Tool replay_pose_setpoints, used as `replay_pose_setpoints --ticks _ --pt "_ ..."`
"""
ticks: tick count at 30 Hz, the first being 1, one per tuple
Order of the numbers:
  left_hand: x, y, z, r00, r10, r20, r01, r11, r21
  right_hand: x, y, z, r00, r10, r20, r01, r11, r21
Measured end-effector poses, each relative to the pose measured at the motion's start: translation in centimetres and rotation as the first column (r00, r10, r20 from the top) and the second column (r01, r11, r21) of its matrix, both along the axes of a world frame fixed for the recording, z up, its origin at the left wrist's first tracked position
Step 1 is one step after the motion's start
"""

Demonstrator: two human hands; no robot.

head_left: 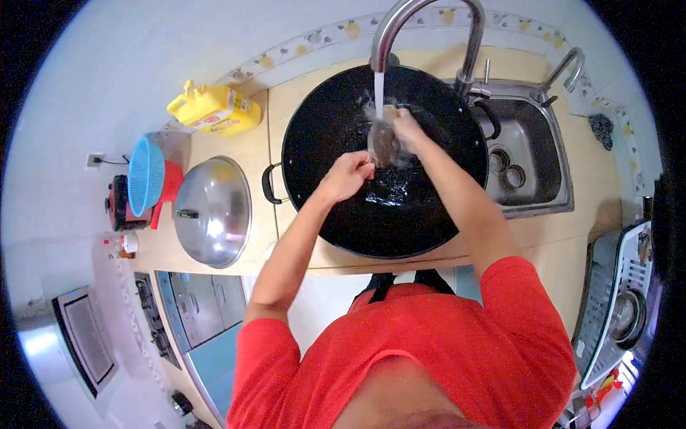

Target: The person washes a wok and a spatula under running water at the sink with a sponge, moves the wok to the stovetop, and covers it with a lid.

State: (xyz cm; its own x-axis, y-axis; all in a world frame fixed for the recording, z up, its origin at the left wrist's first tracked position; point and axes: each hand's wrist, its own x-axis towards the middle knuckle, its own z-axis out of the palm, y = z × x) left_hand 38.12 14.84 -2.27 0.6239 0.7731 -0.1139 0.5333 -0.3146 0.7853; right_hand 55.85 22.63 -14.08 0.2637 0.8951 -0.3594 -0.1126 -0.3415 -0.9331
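A big black wok [336, 222] with water in it sits on the counter, under the running faucet [382, 43]. Over its middle, my left hand [349, 175] is closed on the near edge of a thin, rounded, brownish piece [384, 146]; its exact kind is blurred by splashing water. My right hand [409, 130] is closed at the far side of that piece, beside the stream. A pale sponge-like pad [390, 113] shows at its fingertips, partly hidden by splash and motion.
Right of the wok is a steel sink [529, 157] with a smaller tap [572, 68]. To the left stand a domed metal lid [214, 214], a yellow jug [218, 109], a blue colander [145, 175] and a red basket [170, 187]. A dish rack [607, 307] is at far right.
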Motion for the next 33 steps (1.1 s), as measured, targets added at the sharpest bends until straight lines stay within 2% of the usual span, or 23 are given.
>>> replay_pose_setpoints --ticks 1,2,3,4,5,6,9,12,14,15,17,18,20,21,22,24,25,26,28,31,32,33 --pt "-0.1 0.1 0.6 0.973 -0.038 -0.229 0.035 0.999 -0.017 1.5 -0.5 0.1 0.997 0.055 0.045 -0.051 0.996 -0.069" --pt "-0.2 -0.1 0.6 0.919 -0.069 -0.388 0.129 0.983 0.129 2.9 -1.0 0.2 0.989 0.116 0.087 -0.104 0.985 -0.137" --pt "0.0 -0.5 0.4 0.837 -0.075 -0.542 0.244 0.937 0.249 4.4 -1.0 -1.1 0.933 0.144 0.33 -0.173 0.983 0.059" --pt "0.5 -0.6 0.0 0.732 -0.052 -0.679 0.376 0.862 0.339 5.7 -1.4 -0.7 0.83 0.178 0.528 -0.221 0.975 0.018" --pt "1.2 -0.3 -0.8 0.619 -0.051 -0.783 0.382 0.892 0.243 6.9 -2.0 -0.1 0.651 0.092 0.754 -0.254 0.962 0.103" --pt "1.5 0.0 -1.9 0.587 -0.036 -0.809 0.397 0.884 0.248 7.6 -2.8 0.9 0.422 -0.034 0.906 -0.308 0.934 0.179" --pt "1.8 1.1 -3.8 0.45 0.032 -0.893 0.412 0.879 0.239 7.0 -4.5 5.6 0.379 0.082 0.922 -0.332 0.942 0.053" --pt "1.5 2.6 -1.8 0.336 0.051 -0.94 0.217 0.967 0.13 6.6 -4.7 5.1 0.342 0.139 0.929 -0.386 0.922 0.004" --pt "-0.4 3.0 0.0 0.383 0.039 -0.923 0.154 0.982 0.105 5.1 -4.2 5.4 0.406 0.283 0.869 -0.376 0.918 -0.124" --pt "-1.2 3.1 0.7 0.396 0.028 -0.918 0.091 0.993 0.069 4.3 -3.5 4.0 0.403 0.261 0.877 -0.379 0.92 -0.1" --pt "-2.7 3.3 0.6 0.372 -0.02 -0.928 0.106 0.994 0.021 2.3 -2.0 1.0 0.389 0.257 0.885 -0.393 0.915 -0.093" --pt "-3.2 3.2 0.2 0.378 -0.022 -0.926 0.107 0.994 0.019 0.1 -2.1 2.4 0.441 0.3 0.846 -0.326 0.932 -0.161" --pt "-3.9 3.0 -0.6 0.431 0.029 -0.902 0.113 0.99 0.086 -2.8 -1.6 -0.5 0.689 0.136 0.712 -0.203 0.979 0.009" --pt "-4.0 3.0 -0.3 0.459 0.057 -0.887 0.113 0.986 0.122 -4.4 -1.7 0.9 0.735 0.1 0.671 -0.102 0.994 -0.037" --pt "-4.1 3.0 -0.1 0.468 0.068 -0.881 0.133 0.98 0.147 -5.2 -1.5 0.8 0.66 0.207 0.722 -0.268 0.963 -0.031" --pt "-3.7 2.9 0.7 0.495 0.087 -0.864 0.164 0.968 0.192 -6.3 -1.8 0.4 0.443 0.375 0.814 -0.576 0.815 -0.062" --pt "-3.4 2.7 1.1 0.502 0.084 -0.861 0.182 0.963 0.2 -7.1 -2.6 0.4 0.493 0.209 0.845 -0.606 0.779 0.16" --pt "-3.4 2.5 1.0 0.484 0.092 -0.87 0.159 0.969 0.19 -7.3 -3.3 0.4 0.517 0.139 0.845 -0.62 0.741 0.257" --pt "-3.4 2.5 1.0 0.447 0.106 -0.888 0.12 0.977 0.178 -6.3 -3.9 -0.7 0.439 0.355 0.826 -0.76 0.636 0.13" --pt "-3.6 2.4 1.5 0.446 0.086 -0.891 0.179 0.967 0.183 -2.6 -5.6 1.2 0.246 0.51 0.824 -0.883 0.469 -0.027" --pt "-3.8 2.6 1.9 0.462 0.095 -0.882 0.184 0.962 0.2 -1.6 -5.4 1.5 -0.019 0.578 0.816 -0.878 0.381 -0.29" --pt "-4.2 3.0 2.7 0.478 0.101 -0.872 0.191 0.958 0.216 -0.9 -6.3 3.6 0.008 0.588 0.809 -0.823 0.463 -0.328"
